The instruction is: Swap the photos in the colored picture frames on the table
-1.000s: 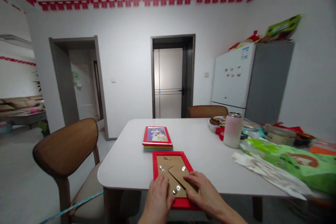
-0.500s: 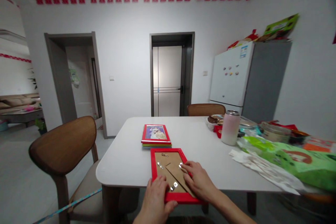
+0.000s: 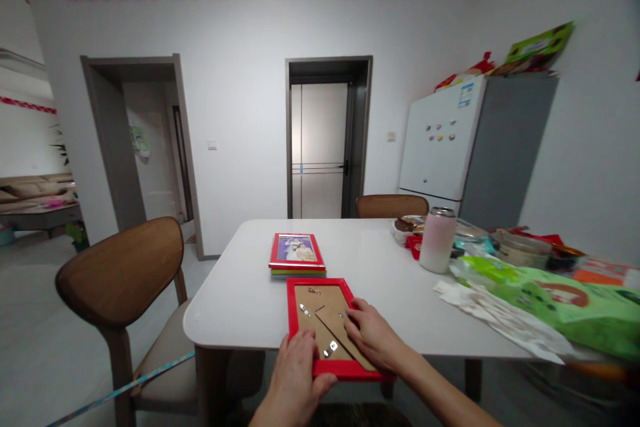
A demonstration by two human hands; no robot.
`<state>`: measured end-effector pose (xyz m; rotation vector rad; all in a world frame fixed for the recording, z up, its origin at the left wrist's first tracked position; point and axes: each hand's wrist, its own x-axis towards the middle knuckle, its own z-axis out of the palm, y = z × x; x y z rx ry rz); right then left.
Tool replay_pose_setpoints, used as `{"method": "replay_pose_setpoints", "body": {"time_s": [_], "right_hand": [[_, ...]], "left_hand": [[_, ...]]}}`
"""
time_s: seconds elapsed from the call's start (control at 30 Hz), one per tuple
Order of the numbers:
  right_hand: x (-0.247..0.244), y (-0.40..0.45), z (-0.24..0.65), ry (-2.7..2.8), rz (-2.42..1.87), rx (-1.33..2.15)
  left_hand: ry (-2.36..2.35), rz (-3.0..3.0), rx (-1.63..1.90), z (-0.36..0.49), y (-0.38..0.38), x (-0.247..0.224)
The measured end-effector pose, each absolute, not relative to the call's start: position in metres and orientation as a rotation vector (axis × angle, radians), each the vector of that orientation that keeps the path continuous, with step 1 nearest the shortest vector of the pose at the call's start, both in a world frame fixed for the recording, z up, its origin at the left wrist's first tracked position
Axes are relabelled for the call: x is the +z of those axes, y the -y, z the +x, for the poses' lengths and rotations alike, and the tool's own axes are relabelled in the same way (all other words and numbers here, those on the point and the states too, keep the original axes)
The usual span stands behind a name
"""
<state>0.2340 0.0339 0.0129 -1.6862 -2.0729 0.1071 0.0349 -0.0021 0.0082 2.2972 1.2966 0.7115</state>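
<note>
A red picture frame lies face down at the table's near edge, its brown backing board upward. My left hand grips the lower left corner, thumb on the near rail and fingers over the left side. My right hand rests on the right side, fingers bent, fingertips at a small metal clip that they mostly cover. Other metal clips show at the left and near sides, and a small hanger at the far end. A thin dark stand leg runs diagonally across the backing.
Beyond the frame lies a stack of picture frames, a red one with a photo on top. Right on the white table stand a pink-white bottle, a green packet, white gloves or cloth and containers. Wooden chairs stand around.
My right fingertips have shifted slightly and now cover most of the right-hand clip, which showed more before. My left hand keeps its grip. The view has tilted slightly.
</note>
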Motion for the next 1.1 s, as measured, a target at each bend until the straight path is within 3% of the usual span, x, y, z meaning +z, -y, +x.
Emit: {"method": "replay_pose_setpoints", "body": {"time_s": [0.47,1.1], "right_hand": [[0.021,0.021,0.209,2.355,-1.423,0.050],[0.032,0.013,0.210,2.374,-1.307,0.188]], "left_hand": [[-1.242,2.322,0.756,0.034,-0.001,0.006],[-1.244,2.252,0.719,0.031,0.000,0.010]]}}
